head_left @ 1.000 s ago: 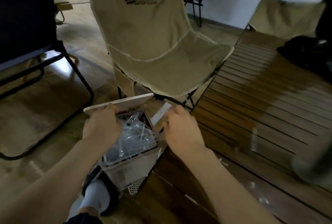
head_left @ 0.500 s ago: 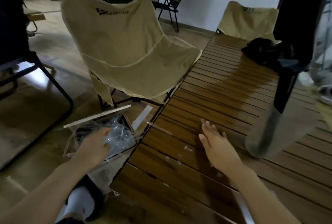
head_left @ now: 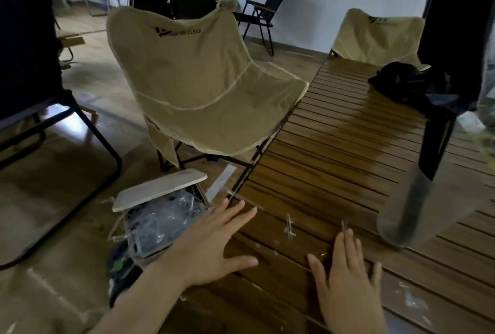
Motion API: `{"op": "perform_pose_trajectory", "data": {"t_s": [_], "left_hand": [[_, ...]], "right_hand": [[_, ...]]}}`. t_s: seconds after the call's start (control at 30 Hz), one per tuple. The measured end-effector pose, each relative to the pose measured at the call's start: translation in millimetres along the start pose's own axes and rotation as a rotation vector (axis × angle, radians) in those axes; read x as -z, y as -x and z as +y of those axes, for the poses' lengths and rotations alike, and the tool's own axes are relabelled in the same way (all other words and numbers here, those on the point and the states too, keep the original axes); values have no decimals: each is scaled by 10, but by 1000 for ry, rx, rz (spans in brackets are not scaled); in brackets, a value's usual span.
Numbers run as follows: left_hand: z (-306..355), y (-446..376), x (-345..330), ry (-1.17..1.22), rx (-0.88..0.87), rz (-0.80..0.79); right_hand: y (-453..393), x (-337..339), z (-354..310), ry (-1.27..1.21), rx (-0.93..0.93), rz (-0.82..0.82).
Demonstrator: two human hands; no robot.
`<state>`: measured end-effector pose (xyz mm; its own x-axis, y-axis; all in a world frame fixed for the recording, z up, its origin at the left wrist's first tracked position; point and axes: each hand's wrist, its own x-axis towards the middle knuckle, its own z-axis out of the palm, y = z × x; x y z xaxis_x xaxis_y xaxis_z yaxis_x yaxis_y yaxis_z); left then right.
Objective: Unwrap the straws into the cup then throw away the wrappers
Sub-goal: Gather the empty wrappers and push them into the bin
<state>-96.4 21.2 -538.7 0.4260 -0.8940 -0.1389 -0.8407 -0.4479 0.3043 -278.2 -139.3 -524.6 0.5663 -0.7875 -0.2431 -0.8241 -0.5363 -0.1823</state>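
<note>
Left hand (head_left: pixel 211 248) left the wrapper-filled bin (head_left: pixel 160 221); both hands' fingers spread flat over table (head_left: pixel 334 146)

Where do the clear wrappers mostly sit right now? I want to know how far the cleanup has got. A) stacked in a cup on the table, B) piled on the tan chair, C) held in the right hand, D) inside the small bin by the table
D: the bin, its lid tipped up, is full of crumpled clear wrappers, while the right hand and left hand are open and hold nothing.
</note>
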Motion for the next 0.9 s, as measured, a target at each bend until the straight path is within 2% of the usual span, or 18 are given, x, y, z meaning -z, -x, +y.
{"op": "perform_pose_trajectory", "data": {"t_s": [0.17, 0.27, 0.4, 0.6, 0.9], "left_hand": [[152, -17, -45, -109, -73, 194], [230, -114, -114, -102, -30, 270], [205, -232, -244, -20, 62, 283], [236, -207, -247, 6, 65, 318], [237, -223, -249, 88, 109, 385]], "right_hand": [[-32, -165, -185, -22, 138, 136], [-84, -242, -308, -5, 215, 187], [-135, -257, -327, -21, 228, 200], [-155, -280, -358, -51, 247, 260], [-147, -272, -484, -30, 347, 212]]}}
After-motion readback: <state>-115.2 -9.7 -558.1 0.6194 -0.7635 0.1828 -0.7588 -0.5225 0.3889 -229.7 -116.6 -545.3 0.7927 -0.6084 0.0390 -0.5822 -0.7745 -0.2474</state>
